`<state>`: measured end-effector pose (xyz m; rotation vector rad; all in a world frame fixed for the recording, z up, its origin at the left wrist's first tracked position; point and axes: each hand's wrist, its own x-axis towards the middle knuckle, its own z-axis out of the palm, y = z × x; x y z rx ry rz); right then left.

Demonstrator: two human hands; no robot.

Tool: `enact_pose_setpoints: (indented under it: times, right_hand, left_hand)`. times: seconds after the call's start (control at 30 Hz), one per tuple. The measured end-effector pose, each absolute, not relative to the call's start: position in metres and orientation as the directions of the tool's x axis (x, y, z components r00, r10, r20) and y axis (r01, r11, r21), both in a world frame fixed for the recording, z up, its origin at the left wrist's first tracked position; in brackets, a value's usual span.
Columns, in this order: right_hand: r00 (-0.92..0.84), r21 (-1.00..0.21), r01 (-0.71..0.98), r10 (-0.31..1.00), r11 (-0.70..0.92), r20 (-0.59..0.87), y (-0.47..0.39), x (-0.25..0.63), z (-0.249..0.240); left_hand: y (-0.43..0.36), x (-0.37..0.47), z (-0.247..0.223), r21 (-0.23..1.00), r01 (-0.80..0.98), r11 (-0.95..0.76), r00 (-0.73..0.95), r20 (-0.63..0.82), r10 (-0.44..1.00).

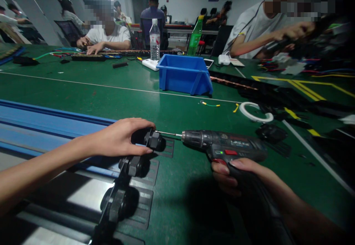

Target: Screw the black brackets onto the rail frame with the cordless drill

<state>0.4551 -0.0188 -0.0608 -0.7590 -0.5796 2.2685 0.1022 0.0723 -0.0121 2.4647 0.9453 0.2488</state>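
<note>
My left hand (124, 137) curls its thumb and fingers around the topmost black cable gland (155, 140) on a dark end plate; part of the grip is hidden. More glands (118, 202) line the plate, which closes the end of a blue and silver metal housing (52, 123). Wrapped around the handle of a cordless drill (233, 145), my right hand (230, 173) has a finger by the red trigger. The drill's long thin bit (169, 133) points left, its tip beside the held gland and my left fingertips. Whether it meets a screw there, I cannot tell.
A blue plastic bin (184, 73) stands beyond my hands, near a water bottle (154, 41) and a green bottle (195, 36). A white cable coil (256, 113) and black parts lie right on the green table (111, 97). Co-workers sit across it.
</note>
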Motion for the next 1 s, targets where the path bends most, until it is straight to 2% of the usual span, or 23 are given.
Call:
enact_pose_setpoints:
  times: [0.17, 0.6, 1.0]
  right_hand:
    - [-0.594, -0.547, -0.454, 0.696, -0.703, -0.402, -0.018, 0.456, -0.061]
    - [-0.586, -0.546, -0.448, 0.694, -0.708, -0.419, -0.018, 0.459, -0.065]
    - [-0.614, -0.495, -0.463, 0.669, -0.735, -0.42, -0.016, 0.465, -0.076]
  left_hand:
    - [0.072, 0.104, -0.011, 0.478, 0.596, -0.645, 0.739, -0.013, 0.674]
    - [0.071, 0.103, -0.009, 0.458, 0.627, -0.63, 0.722, -0.04, 0.69]
    - [0.074, 0.101, -0.008, 0.476, 0.609, -0.635, 0.744, -0.063, 0.665]
